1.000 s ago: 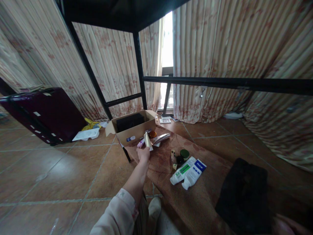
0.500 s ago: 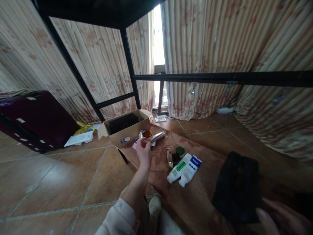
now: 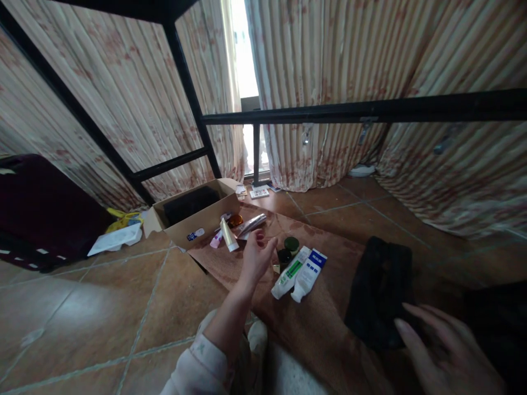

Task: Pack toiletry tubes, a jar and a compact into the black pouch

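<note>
My left hand [image 3: 256, 255] hovers open above a brown woven mat [image 3: 329, 323], fingers loosely spread, holding nothing. Just beyond it lie a gold tube [image 3: 228, 236], a pink tube [image 3: 216, 240] and a silvery tube [image 3: 252, 225]. To its right sit two dark round jars [image 3: 288, 249], and two white tubes, one with green print [image 3: 287, 272] and one with blue [image 3: 308, 269]. My right hand [image 3: 440, 351] is open at the lower right, fingers stretched over a black cloth [image 3: 381, 296].
An open cardboard box [image 3: 193, 216] with a dark item inside stands at the mat's far end. A dark red suitcase [image 3: 41, 219] and white and yellow litter [image 3: 117, 233] lie left. Black metal bed-frame bars [image 3: 349, 112] and striped curtains [image 3: 329, 66] surround the tiled floor.
My left hand has let go of the gold tube, which now lies on the mat, and moved right. My right hand has come further into view over the black cloth.
</note>
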Action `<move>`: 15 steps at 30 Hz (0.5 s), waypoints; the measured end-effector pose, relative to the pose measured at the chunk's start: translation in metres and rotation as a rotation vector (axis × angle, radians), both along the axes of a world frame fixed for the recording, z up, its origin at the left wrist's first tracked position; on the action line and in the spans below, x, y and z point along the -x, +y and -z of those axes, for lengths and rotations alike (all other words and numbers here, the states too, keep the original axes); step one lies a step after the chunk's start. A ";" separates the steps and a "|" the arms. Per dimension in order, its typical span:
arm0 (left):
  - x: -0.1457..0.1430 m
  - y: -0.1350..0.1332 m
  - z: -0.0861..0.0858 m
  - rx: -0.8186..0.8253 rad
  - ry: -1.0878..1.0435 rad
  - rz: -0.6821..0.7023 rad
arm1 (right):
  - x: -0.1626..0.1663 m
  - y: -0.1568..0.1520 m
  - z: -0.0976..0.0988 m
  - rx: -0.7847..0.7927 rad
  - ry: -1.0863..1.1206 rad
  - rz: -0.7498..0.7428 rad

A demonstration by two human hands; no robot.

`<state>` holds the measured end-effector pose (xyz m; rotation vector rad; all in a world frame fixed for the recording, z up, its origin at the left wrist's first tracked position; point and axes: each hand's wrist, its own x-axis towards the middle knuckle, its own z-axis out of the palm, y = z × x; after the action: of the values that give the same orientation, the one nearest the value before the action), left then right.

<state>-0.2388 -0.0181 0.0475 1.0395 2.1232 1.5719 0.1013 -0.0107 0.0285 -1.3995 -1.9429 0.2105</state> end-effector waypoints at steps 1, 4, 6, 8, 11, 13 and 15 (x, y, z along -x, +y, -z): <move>0.004 0.000 0.003 0.074 -0.005 0.014 | 0.001 0.000 -0.002 0.027 0.000 0.005; 0.006 -0.002 0.011 0.219 0.044 0.106 | 0.002 -0.001 -0.005 0.080 0.011 0.002; 0.002 -0.004 0.014 0.264 0.082 0.186 | 0.003 -0.002 -0.005 0.096 0.023 0.005; -0.002 -0.005 0.013 0.313 0.095 0.245 | 0.003 -0.002 -0.006 0.102 0.024 0.007; -0.005 -0.004 0.010 0.396 0.112 0.245 | 0.003 -0.002 -0.007 0.092 0.019 -0.011; -0.005 -0.003 0.008 0.414 0.128 0.230 | 0.003 -0.002 -0.007 0.083 0.020 -0.011; -0.006 -0.002 0.007 0.415 0.150 0.227 | 0.002 -0.002 -0.006 0.077 0.018 0.000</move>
<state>-0.2331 -0.0206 0.0408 1.2226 2.2036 0.9232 0.0989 -0.0124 0.0347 -1.4425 -1.9387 0.3001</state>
